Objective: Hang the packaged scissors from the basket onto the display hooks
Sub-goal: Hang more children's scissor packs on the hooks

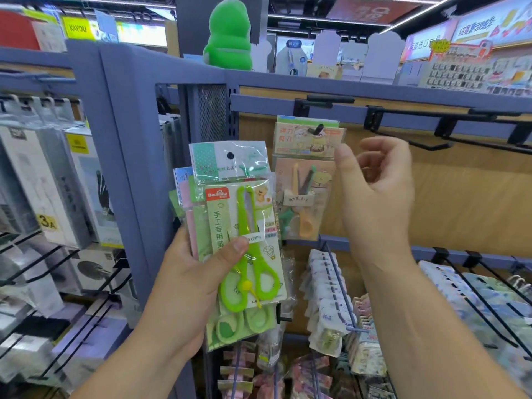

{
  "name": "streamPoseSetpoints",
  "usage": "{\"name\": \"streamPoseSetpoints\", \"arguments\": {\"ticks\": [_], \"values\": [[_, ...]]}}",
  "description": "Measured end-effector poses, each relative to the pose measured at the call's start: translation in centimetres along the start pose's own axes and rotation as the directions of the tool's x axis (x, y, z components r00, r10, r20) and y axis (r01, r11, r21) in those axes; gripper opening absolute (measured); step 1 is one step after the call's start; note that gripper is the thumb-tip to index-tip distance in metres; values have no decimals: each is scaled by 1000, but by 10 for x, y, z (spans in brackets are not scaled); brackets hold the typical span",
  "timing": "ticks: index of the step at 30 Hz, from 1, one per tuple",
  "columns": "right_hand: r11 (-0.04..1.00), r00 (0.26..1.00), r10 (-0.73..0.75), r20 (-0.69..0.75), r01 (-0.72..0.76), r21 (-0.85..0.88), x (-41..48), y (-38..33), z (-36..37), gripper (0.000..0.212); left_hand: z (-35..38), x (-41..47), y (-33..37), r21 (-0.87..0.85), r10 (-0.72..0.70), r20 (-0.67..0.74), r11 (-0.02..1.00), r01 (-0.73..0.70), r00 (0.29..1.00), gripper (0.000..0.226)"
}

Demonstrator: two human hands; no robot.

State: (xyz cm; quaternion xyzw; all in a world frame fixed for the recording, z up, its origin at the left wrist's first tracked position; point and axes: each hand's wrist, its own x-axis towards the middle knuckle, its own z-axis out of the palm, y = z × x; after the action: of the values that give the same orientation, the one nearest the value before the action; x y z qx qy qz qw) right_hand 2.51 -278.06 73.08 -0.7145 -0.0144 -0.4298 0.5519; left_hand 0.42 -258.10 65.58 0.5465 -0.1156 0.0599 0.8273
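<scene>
By the display hook [318, 129] — left hand [187, 286] clamps scissors pkgs [221, 220]; right hand [377, 194] empty, loosely curled, beside hung pkg [302, 174].

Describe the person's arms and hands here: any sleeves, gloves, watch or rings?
The left hand and right hand wear no gloves, and no rings show. Both forearms are uncovered to the frame edge: no sleeve, watch or bracelet in view.
</scene>
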Motion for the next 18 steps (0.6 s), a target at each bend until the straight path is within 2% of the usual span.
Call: {"name": "streamPoseSetpoints", "arguments": {"ticks": [2,4,5,8,12,18], "values": [[995,985,62,161,-74,72,-18,-7,4,27,0,1,-1,8,-19,17,1000,18,1000,49],[966,925,168,340,-223,128,-33,-7,13,43,3,2,-2,19,-34,43,999,33,998,51],[956,903,197,382,-263,128,-39,-5,18,48,4,1,-3,19,-42,58,999,41,997,51],[964,893,193,407,-249,89,-52,2,26,36,8,1,-7,8,-72,72,997,72,995,50],[915,886,249,391,-347,205,-55,16,27,30,11,2,-11,10,-100,71,995,100,992,54],[858,895,266,358,-389,335,-58,22,29,23,18,3,-12,-77,-121,58,989,125,991,51]]}}
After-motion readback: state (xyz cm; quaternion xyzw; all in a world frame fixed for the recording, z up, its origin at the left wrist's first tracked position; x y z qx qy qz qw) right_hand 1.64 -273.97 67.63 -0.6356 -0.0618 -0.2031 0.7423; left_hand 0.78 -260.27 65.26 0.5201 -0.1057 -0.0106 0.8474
